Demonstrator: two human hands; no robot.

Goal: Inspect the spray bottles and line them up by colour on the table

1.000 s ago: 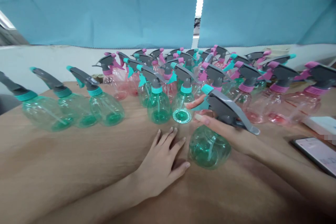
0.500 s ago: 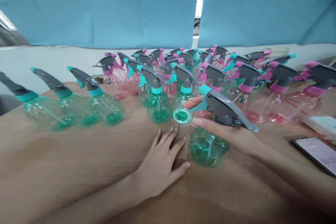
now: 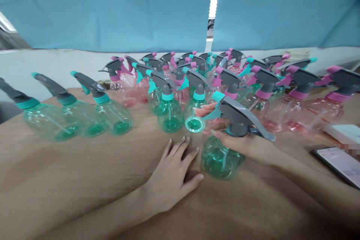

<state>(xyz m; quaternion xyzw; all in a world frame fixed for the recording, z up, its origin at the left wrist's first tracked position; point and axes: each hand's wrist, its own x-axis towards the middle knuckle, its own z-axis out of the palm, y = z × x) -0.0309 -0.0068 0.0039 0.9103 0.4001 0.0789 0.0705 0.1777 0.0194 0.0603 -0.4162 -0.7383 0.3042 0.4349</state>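
My left hand lies palm down on the wooden table, its fingers spread and holding nothing. To its right, a green transparent spray bottle stands with a grey trigger head and turquoise nozzle. My right hand grips this bottle around the neck, just under the head. Its thumb crosses the front of the collar, and the other fingers reach behind, partly hidden by the head. Just beyond my hands are two more green spray bottles, one at the left and one with a bright ring at its base.
Three green spray bottles stand in a row at the left. Several pink and green spray bottles crowd the back and right. A phone lies at the right edge near a white box. A blue curtain hangs behind.
My right thumb has risen slightly and now covers the bottle's collar; the trigger head has shifted a little. My left hand rests in the same place.
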